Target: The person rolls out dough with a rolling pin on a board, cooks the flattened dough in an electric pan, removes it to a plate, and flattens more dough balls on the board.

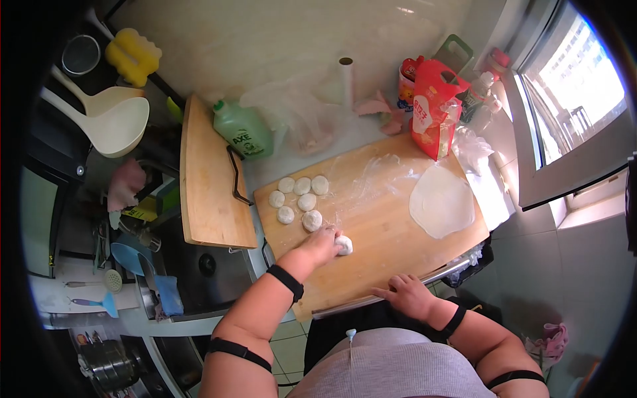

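Observation:
My left hand (322,245) is closed at the near left of the wooden board (371,225), its fingertips against a white dough ball (344,245). Just beyond it lies another dough ball (312,221). Several flattened dough pieces (302,186) are grouped at the board's far left. A large thin dough sheet (442,202) lies flat on the right side. My right hand (408,296) rests at the board's near edge with its fingers partly spread, holding nothing. Loose flour dusts the middle of the board.
Beyond the board stand a red flour bag (434,109), a green bottle (243,129) and a plastic wrap roll (347,83). A second wooden board (209,179) stands at the left beside the sink (215,282). An open window (570,86) is at the right.

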Motion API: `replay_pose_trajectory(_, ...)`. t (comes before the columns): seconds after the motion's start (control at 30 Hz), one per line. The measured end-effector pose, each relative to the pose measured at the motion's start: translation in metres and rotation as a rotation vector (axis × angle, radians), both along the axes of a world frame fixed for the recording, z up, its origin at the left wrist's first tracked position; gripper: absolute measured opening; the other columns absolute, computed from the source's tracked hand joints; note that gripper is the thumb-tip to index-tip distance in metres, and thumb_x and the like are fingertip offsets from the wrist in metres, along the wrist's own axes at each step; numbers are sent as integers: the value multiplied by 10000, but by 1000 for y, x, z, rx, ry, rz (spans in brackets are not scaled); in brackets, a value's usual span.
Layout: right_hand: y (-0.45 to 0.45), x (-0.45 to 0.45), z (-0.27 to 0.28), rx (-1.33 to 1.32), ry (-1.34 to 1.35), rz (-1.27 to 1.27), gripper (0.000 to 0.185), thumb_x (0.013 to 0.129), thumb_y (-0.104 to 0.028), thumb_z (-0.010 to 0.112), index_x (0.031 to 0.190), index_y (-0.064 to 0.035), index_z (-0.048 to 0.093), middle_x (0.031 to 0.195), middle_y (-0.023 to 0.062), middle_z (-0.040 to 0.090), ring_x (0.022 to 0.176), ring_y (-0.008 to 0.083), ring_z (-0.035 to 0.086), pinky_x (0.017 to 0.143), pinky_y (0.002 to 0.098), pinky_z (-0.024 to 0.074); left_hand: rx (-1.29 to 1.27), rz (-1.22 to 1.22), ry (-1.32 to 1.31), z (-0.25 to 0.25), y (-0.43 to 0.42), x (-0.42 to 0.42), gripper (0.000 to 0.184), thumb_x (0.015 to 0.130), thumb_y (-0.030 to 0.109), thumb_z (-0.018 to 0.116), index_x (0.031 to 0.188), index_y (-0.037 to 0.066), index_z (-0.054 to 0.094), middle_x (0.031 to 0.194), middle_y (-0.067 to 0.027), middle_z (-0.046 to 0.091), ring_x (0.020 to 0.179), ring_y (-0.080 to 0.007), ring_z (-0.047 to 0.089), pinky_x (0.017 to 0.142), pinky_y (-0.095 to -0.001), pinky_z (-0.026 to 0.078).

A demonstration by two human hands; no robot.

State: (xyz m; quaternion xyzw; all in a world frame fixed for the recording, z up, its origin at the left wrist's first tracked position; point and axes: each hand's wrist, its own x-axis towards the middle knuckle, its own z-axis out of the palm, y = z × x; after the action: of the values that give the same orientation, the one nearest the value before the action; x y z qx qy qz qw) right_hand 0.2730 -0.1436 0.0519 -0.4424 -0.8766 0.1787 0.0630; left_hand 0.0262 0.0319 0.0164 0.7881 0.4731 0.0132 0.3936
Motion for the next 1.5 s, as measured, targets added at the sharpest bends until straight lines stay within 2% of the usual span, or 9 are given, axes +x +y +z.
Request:
replay_pose_trajectory(0.17,-3,13,4,-32,9,12,480,822,-151,530,1290,-250,568,885,67,492,848,230,550,757,356,456,336,76,-103,5,-15,25,591,800,212,679,1307,5,456,1342,-207,430,1238,-369,430,1050,-439,354)
replay_pose_trajectory(0.23,-1,16,8,-37,13,14,473,825,-148,527,1286,-246,569,887,68,492,847,234,550,760,358,456,596,-3,-20,-1,-14,45,722,837,365,643,1407,29,353,1474,-200,276,1368,-374,265,1122,-505,220)
replay_pose_trajectory(0.43,2,22,15,-58,70,-34,455,833,-138,525,1274,-237,572,897,73,495,849,246,553,753,365,459,477,-163,245,1,-12,66,863,843,581,545,1469,49,282,1545,-163,180,1450,-310,97,1144,-537,130)
replay_pose_trajectory(0.97,11,59,18,-62,83,-166,447,804,-131,568,1237,-235,602,871,60,493,818,225,549,715,345,453,426,-232,257,2,-3,78,866,789,502,638,1444,61,281,1532,-133,209,1429,-317,146,1139,-556,113)
replay_pose_trajectory(1.07,-1,53,23,-12,96,-168,446,790,-117,577,1221,-226,614,870,63,496,819,228,553,694,342,456,558,-197,164,-17,4,75,745,821,448,635,1384,36,377,1472,-148,330,1380,-313,265,1143,-496,166)
replay_pose_trajectory(1.17,-16,52,29,-12,121,-209,440,772,-102,590,1196,-210,633,855,64,498,802,228,557,670,340,456,258,-27,-150,-29,20,50,608,852,489,603,1279,60,541,1410,-147,435,1300,-285,398,1083,-426,311)
replay_pose_trajectory(1.23,-23,51,28,-40,121,-225,438,761,-95,598,1184,-202,642,845,64,500,791,227,557,658,340,455,-237,449,-327,7,24,32,484,815,426,693,1119,57,625,1269,-141,544,1165,-278,516,978,-373,423)
replay_pose_trajectory(1.37,-26,45,22,8,159,-235,449,748,-78,607,1181,-193,648,824,62,506,777,229,558,657,346,453,187,145,77,1,-11,10,448,706,242,814,1031,23,597,986,-144,585,912,-255,603,790,-364,498)
replay_pose_trajectory(1.5,-21,38,23,18,190,-217,452,757,-53,599,1184,-194,647,822,67,507,781,237,558,651,352,456,93,217,177,14,-15,19,388,697,224,815,922,33,563,1029,-148,569,903,-269,600,783,-378,499)
